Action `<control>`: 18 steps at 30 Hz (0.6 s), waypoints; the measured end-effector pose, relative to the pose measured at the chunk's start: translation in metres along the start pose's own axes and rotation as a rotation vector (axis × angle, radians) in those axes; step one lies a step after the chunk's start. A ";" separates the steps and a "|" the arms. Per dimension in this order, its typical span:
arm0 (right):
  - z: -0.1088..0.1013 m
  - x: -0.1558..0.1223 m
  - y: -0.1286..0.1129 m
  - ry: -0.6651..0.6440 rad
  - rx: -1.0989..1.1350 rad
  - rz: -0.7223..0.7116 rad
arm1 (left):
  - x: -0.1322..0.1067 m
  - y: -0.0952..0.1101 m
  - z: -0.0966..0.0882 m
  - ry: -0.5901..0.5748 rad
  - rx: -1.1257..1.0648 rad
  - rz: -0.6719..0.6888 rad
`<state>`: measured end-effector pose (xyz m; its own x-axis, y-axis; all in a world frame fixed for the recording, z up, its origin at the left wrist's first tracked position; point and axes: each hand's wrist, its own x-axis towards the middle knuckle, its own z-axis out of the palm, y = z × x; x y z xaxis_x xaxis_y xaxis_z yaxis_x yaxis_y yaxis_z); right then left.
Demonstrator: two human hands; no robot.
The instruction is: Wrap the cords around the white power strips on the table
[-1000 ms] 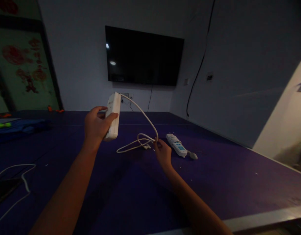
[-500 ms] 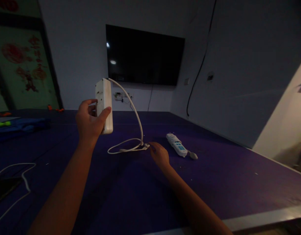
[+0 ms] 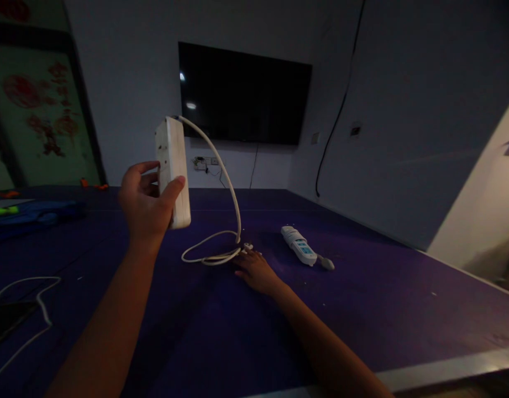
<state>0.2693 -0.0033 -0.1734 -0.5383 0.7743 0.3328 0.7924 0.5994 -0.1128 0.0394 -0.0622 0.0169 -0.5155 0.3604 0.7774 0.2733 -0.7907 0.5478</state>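
Note:
My left hand (image 3: 146, 205) is closed round a white power strip (image 3: 172, 171) and holds it upright above the purple table (image 3: 246, 331). Its white cord (image 3: 221, 182) arcs down from the top of the strip to a loose coil (image 3: 210, 255) on the table. My right hand (image 3: 254, 271) lies low on the table at the coil's right end, fingers on or beside the cord's plug; whether it grips anything is unclear in the dim light.
A second white power strip (image 3: 299, 245) lies to the right of my right hand. Another white cable (image 3: 34, 301) curls at the left edge by a dark flat object. A black screen (image 3: 243, 94) hangs on the far wall. Blue items (image 3: 30, 213) lie far left.
My left hand has raised the power strip higher and moved it left, turning it upright. My right hand has dropped from holding the lifted cord down onto the table beside the coil.

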 end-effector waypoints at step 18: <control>-0.002 0.000 -0.001 -0.051 -0.018 0.194 | 0.026 0.001 -0.017 0.230 -0.111 -0.041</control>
<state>0.2691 -0.0046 -0.1718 -0.3881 0.8847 0.2583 0.8876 0.4342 -0.1535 0.0124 -0.0615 0.0326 -0.6989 0.2811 0.6577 0.1645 -0.8317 0.5303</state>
